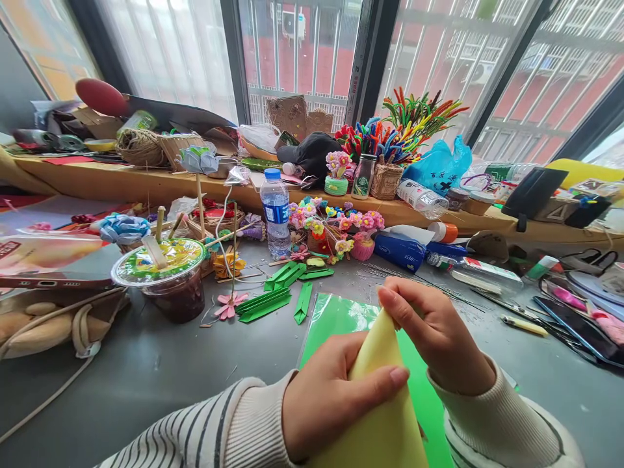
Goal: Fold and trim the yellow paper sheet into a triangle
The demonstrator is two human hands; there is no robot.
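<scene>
A sheet of yellow paper (pixel 385 416), bent into a narrow point at its top, is held up in front of me. My left hand (pixel 336 390) grips it lower down, with the thumb lying across its face. Near the tip, my right hand (pixel 429 325) pinches the paper between thumb and fingers. Below both hands, a green sheet in a clear sleeve (pixel 331 318) lies on the grey table. Folded green paper strips (pixel 266 303) and a pink paper flower (pixel 230 305) rest beyond it to the left.
A lidded drink cup (pixel 178 292) with a straw stands at left, near a water bottle (pixel 276 214). Crocheted flowers (pixel 341 227) and a blue tissue pack (pixel 400 248) sit further back. At right lie a phone (pixel 580 328) and a yellow-handled cutter (pixel 525 325). A cluttered ledge (pixel 234 188) runs below the windows.
</scene>
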